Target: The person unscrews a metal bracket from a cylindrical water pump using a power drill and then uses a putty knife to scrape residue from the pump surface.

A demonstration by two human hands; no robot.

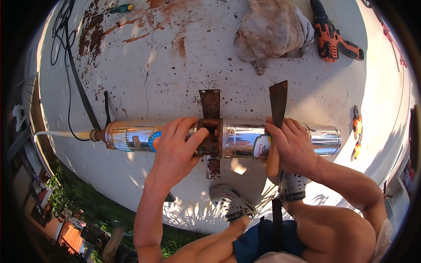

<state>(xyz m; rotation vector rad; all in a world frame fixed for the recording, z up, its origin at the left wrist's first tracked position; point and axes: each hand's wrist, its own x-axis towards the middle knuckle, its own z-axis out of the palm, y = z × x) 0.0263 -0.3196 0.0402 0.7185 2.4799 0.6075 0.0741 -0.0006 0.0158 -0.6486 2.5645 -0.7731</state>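
A long shiny metal cylinder, which looks like a submersible pump (239, 152), lies crosswise before me with a rusty brown middle section (212, 139). My left hand (175, 147) is closed over the pump just left of that section, thumb at the rusty opening. Around the right half, my right hand (293, 144) is closed on a scraper (279, 103) with a dark, widening blade and wooden handle; its fingers also rest on the metal. A rusty perforated strip (209, 103) sticks out on the far side of the middle section. Another rusty strip piece (213, 167) shows on the near side.
A stained cloth (274, 33) and an orange-black cordless drill (328, 38) lie at the far right. Orange-handled pliers (357, 131) are beyond the pump's right end. A screwdriver (121, 8) lies far left, above rust debris. A hose (61, 133) and black cable (69, 57) reach the left end.
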